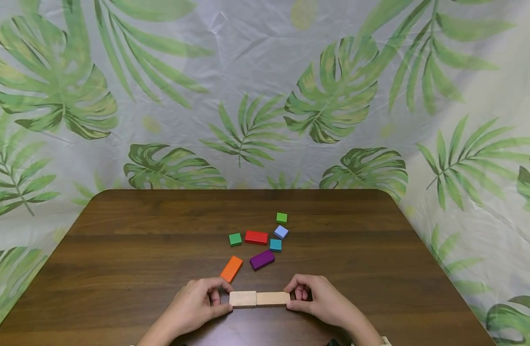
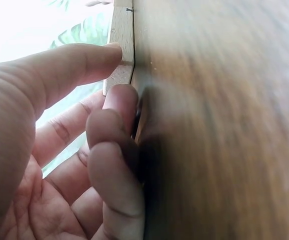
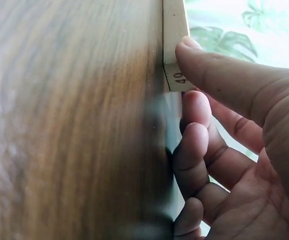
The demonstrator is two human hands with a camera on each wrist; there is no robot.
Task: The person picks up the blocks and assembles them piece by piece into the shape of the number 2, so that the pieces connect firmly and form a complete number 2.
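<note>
- Dark wood-grain table (image 1: 117,269) under both hands; leaf-print cloth (image 1: 247,72) hangs beyond them.
- Left hand (image 1: 200,302) pinches outer end of left wooden block (image 1: 242,298), thumb nearest the person.
- Right hand (image 1: 320,300) pinches outer end of right wooden block (image 1: 272,298), same grip.
- Wooden blocks lie between the hands, end to end.
- Beyond the hands, three longer coloured: orange block (image 1: 231,269) just past left fingertips, purple block (image 1: 262,260), red block (image 1: 256,237).
- Four small, farther out: dark green block (image 1: 235,239), light green block (image 1: 281,218), light blue block (image 1: 281,232), teal block (image 1: 275,245).
- Count: two wooden, seven coloured.
</note>
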